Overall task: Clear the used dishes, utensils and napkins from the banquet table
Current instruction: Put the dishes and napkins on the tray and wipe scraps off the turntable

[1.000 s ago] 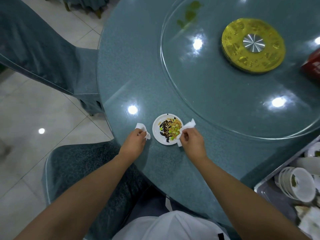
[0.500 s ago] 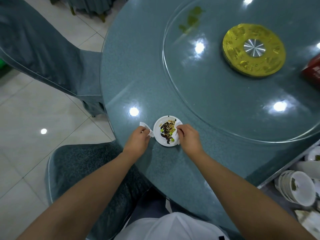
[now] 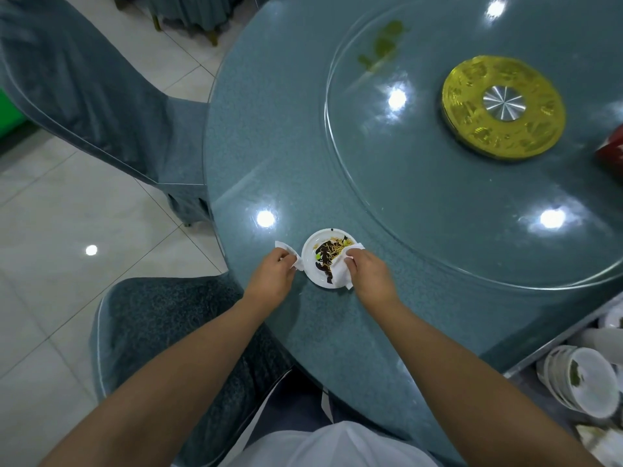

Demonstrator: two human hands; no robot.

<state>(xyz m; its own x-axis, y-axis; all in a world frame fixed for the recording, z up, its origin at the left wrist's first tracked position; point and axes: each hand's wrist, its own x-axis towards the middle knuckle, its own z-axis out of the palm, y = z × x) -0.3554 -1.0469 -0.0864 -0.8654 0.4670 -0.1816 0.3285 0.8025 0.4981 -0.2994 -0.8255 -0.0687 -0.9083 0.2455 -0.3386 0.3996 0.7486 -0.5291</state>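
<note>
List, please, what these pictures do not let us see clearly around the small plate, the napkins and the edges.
- Head view: the near right part of the small plate lies under the napkin that the right hand holds.
- Most of the left napkin is inside the left hand.
- The red object is cut off by the right edge.
- The stacked bowls at lower right are partly cut off.

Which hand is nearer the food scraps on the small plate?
Right. The right hand presses its napkin onto the food scraps; the left hand holds another napkin beside the plate.
</note>
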